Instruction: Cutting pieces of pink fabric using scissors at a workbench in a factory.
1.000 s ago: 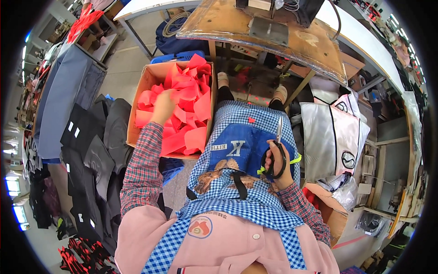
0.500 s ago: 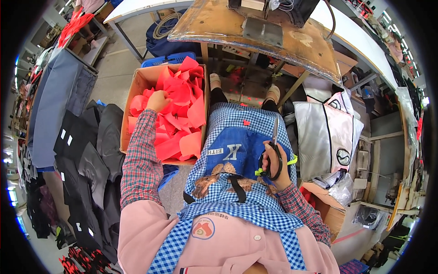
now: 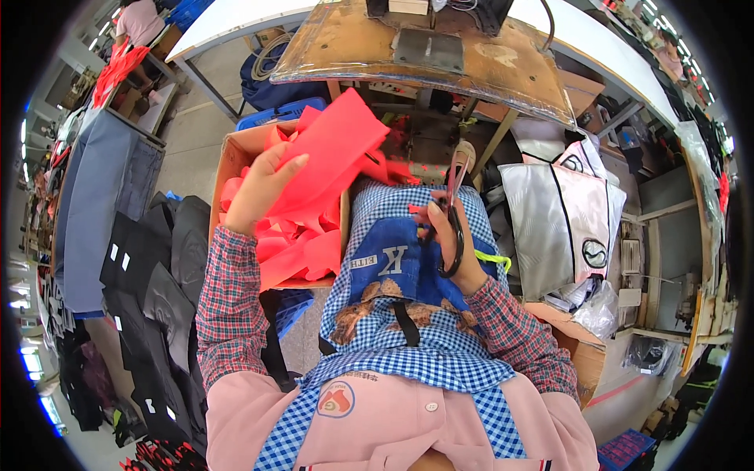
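Pinched in my left hand (image 3: pixel 263 187) is a piece of red fabric (image 3: pixel 334 149), raised above the cardboard box (image 3: pixel 243 140). More red fabric pieces (image 3: pixel 298 263) lie heaped in that box, to the left of my lap. My right hand (image 3: pixel 454 239) grips black-handled scissors (image 3: pixel 449 265) over the blue checked apron (image 3: pixel 369 212), blades pointing away from me. Whether the blades are parted is hard to make out. A small red scrap shows by the right fingers.
Ahead stands a worn wooden table (image 3: pixel 345 47) covered in plastic. Dark fabric pieces (image 3: pixel 169 275) hang at my left. A silvery panel bundle (image 3: pixel 554 220) lies at my right, above another cardboard box (image 3: pixel 589 357). A blue crate (image 3: pixel 279 114) stands behind the red heap.
My left hand has lifted a red fabric piece out of the box. The right hand has moved up and slightly left with the scissors.
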`<state>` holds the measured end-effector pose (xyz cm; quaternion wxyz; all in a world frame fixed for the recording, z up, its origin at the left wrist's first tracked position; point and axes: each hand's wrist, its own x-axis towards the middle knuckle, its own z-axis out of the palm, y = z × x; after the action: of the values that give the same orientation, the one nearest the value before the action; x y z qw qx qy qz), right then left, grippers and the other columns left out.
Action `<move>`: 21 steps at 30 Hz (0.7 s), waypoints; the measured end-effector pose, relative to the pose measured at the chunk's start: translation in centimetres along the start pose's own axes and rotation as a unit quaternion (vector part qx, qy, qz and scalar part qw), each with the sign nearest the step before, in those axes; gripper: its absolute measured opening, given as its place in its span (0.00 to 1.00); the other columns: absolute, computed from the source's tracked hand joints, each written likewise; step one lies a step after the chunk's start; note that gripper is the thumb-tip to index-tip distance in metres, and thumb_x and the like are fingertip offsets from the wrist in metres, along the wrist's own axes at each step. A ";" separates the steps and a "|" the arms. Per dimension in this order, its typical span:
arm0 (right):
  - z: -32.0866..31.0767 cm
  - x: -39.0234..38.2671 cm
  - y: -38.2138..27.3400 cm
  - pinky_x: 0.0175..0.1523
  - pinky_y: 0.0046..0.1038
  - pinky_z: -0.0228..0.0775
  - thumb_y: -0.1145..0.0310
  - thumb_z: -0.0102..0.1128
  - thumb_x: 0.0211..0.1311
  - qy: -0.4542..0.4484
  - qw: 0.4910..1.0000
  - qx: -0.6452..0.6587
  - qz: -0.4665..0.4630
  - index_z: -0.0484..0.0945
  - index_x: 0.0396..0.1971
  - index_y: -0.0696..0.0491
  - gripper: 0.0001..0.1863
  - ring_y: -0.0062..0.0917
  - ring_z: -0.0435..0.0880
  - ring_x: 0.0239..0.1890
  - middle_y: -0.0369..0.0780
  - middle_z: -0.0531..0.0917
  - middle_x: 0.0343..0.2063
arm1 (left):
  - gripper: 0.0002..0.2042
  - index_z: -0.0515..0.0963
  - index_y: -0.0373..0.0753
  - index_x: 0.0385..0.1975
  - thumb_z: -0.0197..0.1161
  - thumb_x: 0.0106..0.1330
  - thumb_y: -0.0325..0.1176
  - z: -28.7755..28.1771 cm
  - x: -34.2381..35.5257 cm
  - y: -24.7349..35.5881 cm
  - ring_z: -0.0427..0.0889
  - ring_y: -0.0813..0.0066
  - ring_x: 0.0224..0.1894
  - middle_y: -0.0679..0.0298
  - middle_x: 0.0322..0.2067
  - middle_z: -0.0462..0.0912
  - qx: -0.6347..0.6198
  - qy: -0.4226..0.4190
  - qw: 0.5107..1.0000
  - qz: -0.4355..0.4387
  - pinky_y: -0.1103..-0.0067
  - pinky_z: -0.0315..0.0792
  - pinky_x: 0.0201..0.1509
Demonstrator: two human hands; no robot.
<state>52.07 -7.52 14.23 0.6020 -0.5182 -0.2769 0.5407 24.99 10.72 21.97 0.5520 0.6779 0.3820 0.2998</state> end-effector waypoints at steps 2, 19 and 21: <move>0.4 0.5 -0.5 0.44 0.21 0.72 0.59 0.60 0.72 0.017 0.998 0.038 -0.045 0.66 0.60 0.54 0.24 0.19 0.80 0.45 0.36 0.78 0.43 | 0.13 0.77 0.33 0.49 0.60 0.74 0.36 2.0 -0.3 0.8 0.78 0.85 0.43 0.72 0.41 0.81 0.018 -0.034 0.999 -0.024 0.85 0.74 0.49; -1.6 -1.8 -0.5 0.53 0.21 0.69 0.77 0.57 0.67 0.100 0.945 -0.108 -0.292 0.64 0.59 0.57 0.22 0.21 0.77 0.47 0.40 0.77 0.46 | 0.27 0.68 0.35 0.62 0.61 0.72 0.48 14.0 -5.9 -0.6 0.81 0.65 0.51 0.56 0.55 0.78 -0.244 -0.082 0.930 -0.261 0.70 0.78 0.53; -0.6 -2.8 0.2 0.48 0.21 0.70 0.78 0.59 0.63 0.048 0.939 -0.139 -0.312 0.68 0.53 0.59 0.19 0.19 0.76 0.42 0.37 0.76 0.41 | 0.28 0.69 0.36 0.62 0.62 0.72 0.50 14.5 -5.4 -0.7 0.81 0.67 0.51 0.57 0.54 0.79 -0.380 -0.105 0.862 -0.319 0.71 0.78 0.53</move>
<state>51.83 -10.39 14.49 0.6752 -0.5095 -0.4677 0.2565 33.95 -1.35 18.30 0.8693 0.2837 0.3734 0.1561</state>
